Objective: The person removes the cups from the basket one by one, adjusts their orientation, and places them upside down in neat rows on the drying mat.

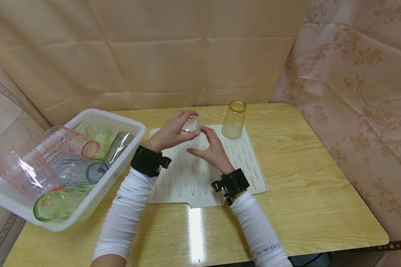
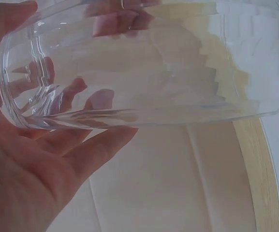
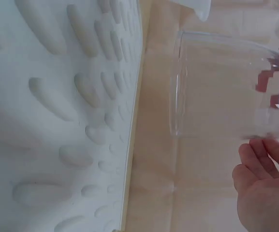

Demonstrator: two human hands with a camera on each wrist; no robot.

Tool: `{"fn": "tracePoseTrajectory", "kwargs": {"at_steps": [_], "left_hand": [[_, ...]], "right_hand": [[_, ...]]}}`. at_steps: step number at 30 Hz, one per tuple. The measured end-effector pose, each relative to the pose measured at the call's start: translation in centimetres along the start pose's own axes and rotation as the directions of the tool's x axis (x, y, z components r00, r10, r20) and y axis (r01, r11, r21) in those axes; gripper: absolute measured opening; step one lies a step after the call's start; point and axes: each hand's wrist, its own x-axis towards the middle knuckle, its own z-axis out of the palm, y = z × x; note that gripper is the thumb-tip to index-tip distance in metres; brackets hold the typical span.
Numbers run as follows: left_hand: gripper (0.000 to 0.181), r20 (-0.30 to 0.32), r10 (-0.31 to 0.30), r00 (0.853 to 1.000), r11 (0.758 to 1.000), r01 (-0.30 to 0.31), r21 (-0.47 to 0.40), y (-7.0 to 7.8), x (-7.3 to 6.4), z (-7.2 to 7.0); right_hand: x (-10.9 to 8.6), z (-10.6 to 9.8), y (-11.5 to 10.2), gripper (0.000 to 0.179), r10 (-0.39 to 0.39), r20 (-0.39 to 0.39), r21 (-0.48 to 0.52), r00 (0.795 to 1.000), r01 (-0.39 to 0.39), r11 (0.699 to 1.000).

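My left hand [image 1: 171, 130] grips a clear drinking glass [image 1: 191, 125] near its base, fingers and thumb curled round it. Held mouth down, the glass [image 2: 163, 67] hangs above a white drying mat [image 1: 187, 178]. Beside it is my right hand [image 1: 215, 152], its thumb spread well away from the forefinger. In the right wrist view, the right fingertips [image 3: 255, 145] come up to the side of the glass [image 3: 216, 87] near its base. A yellow-tinted glass [image 1: 233, 122] stands upside down at the mat's back right corner.
At the left a white plastic basket [image 1: 133, 128] holds several glasses and jugs lying down, among them a green glass [image 1: 53, 205], a pink jug [image 1: 30, 174], a bluish glass [image 1: 77, 171] and a grey glass [image 1: 118, 148]. A beige cloth [image 1: 153, 55] hangs behind the wooden table [image 1: 307, 178].
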Motion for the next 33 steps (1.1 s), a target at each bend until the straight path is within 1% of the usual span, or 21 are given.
{"fn": "tracePoseTrajectory", "kwargs": {"at_steps": [5, 7, 11, 14, 16, 20, 25, 29, 33], "left_hand": [[0.053, 0.029, -0.012, 1.000, 1.000, 0.011, 0.008, 0.0, 0.0, 0.5], [0.053, 0.048, -0.020, 0.999, 1.000, 0.020, 0.004, 0.1, 0.0, 0.8], [0.053, 0.094, -0.023, 0.995, 1.000, 0.025, -0.014, 0.3, 0.1, 1.2], [0.054, 0.111, -0.021, 0.994, 1.000, 0.023, -0.016, 0.3, 0.1, 1.4], [0.054, 0.117, -0.019, 0.993, 1.000, 0.020, -0.008, 0.3, 0.1, 1.5], [0.055, 0.130, -0.025, 0.991, 1.000, 0.027, -0.014, 0.1, -0.1, 1.7], [0.055, 0.129, -0.033, 0.991, 0.999, 0.037, -0.026, -0.1, -0.2, 1.9], [0.055, 0.120, -0.024, 0.992, 0.999, 0.027, -0.020, -0.4, -0.4, 2.0], [0.056, 0.125, -0.026, 0.992, 1.000, 0.028, -0.010, -0.5, -0.6, 2.1]], "right_hand": [[0.1, 0.0, -0.1, 0.079, 0.050, 0.030, -0.004, 0.998, -0.050, 0.999], [0.2, -0.1, 0.0, 0.080, 0.057, 0.042, -0.010, 0.997, -0.057, 0.998], [0.4, -0.1, 0.3, 0.079, 0.024, 0.075, 0.011, 0.997, -0.025, 1.000], [0.5, -0.1, 0.6, 0.078, -0.003, 0.106, 0.040, 0.994, -0.001, 0.999], [0.6, 0.0, 0.7, 0.078, -0.007, 0.119, 0.048, 0.993, 0.002, 0.999], [0.4, -0.1, 0.6, 0.078, 0.005, 0.125, 0.023, 0.992, -0.008, 1.000], [0.3, -0.2, 0.6, 0.076, -0.003, 0.148, 0.005, 0.989, 0.002, 1.000], [0.2, -0.2, 0.7, 0.073, 0.007, 0.166, -0.035, 0.986, -0.001, 0.999], [0.2, 0.0, 0.9, 0.071, 0.007, 0.173, -0.065, 0.985, 0.004, 0.998]]}}
